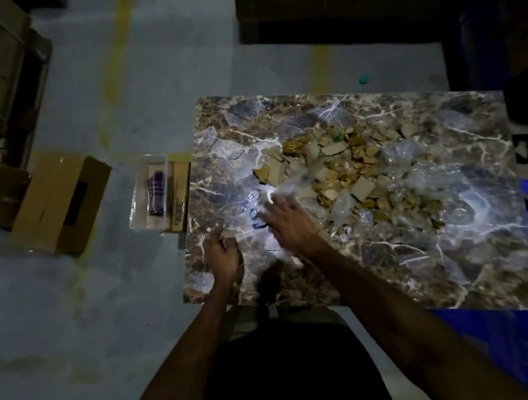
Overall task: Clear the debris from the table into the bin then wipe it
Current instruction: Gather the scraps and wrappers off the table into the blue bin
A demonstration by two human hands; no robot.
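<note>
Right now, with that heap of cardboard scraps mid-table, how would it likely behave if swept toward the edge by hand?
The cardboard scraps look small, flat and loose, so they are probably light and would slide readily over the glossy marble table. Being separate pieces, the heap would likely spread rather than move as one. Clear plastic wrap mixed in looks floppy and may drag or cling.

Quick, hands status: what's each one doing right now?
Left hand: fingers curled, resting on the table; holding anything cannot be told.
Right hand: open, fingers spread on clear plastic wrap.
</note>
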